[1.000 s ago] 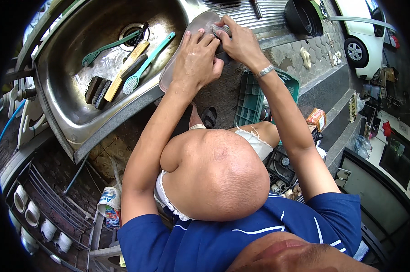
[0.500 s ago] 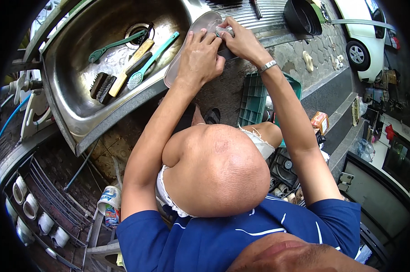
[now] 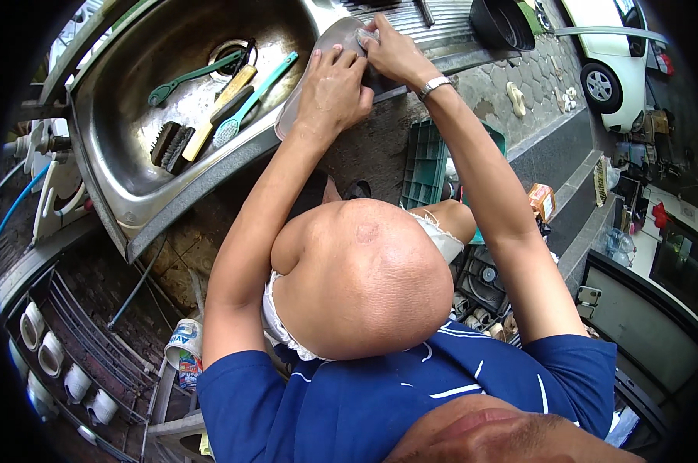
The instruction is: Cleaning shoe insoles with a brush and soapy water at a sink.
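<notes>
A long, flat, greyish insole [image 3: 293,108] with rounded ends lies across the sink's near rim, where the basin meets the ribbed drainboard. My left hand [image 3: 331,91] bears on its upper face, fingers bent over it and thumb off at the right side, holding it steady. At the insole's far end, my right hand [image 3: 393,50] pinches a small pale, translucent wad [image 3: 367,35] against the surface. The fingers partly cover this wad, so its exact kind is unclear. A metal band circles my right wrist.
The steel sink [image 3: 129,100] holds a turquoise brush [image 3: 256,100], a dark green brush [image 3: 187,80] and wooden-handled brushes [image 3: 210,123]. A black tub [image 3: 502,27] stands on the drainboard [image 3: 453,35]. Below are a green crate [image 3: 428,162] and my raised knee [image 3: 372,270]. White shoes [image 3: 52,351] sit on a rack at left.
My right hand has shifted slightly up and left with the wad, along the insole's far end. My left hand stays on the insole. The whole view has shifted a little.
</notes>
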A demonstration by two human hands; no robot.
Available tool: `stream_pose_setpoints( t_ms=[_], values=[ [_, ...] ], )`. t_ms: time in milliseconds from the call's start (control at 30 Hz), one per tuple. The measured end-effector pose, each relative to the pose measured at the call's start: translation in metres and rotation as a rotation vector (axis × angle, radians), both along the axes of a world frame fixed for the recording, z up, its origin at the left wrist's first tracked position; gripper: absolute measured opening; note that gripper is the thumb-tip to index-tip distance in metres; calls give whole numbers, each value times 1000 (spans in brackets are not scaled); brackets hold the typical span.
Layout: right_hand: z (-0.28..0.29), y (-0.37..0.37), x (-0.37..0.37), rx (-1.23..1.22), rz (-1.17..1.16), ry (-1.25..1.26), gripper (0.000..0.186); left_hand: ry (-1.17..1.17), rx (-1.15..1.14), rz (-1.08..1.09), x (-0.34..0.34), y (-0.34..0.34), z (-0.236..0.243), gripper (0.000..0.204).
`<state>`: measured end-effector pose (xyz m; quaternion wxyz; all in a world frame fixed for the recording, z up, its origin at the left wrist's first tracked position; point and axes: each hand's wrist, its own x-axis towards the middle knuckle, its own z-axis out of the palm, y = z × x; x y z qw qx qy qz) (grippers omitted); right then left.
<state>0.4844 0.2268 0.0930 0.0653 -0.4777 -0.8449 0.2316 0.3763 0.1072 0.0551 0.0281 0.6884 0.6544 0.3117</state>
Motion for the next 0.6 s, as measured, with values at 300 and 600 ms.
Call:
stream_pose_setpoints(
  t_ms=[300,600],
  values=[
    [6,8,4,-110,3,-33,36,-28,38,0,0,1,-4,41],
    [3,11,7,-242,5,-12,35,-49,26,-11,1,-2,0,40]
  ],
)
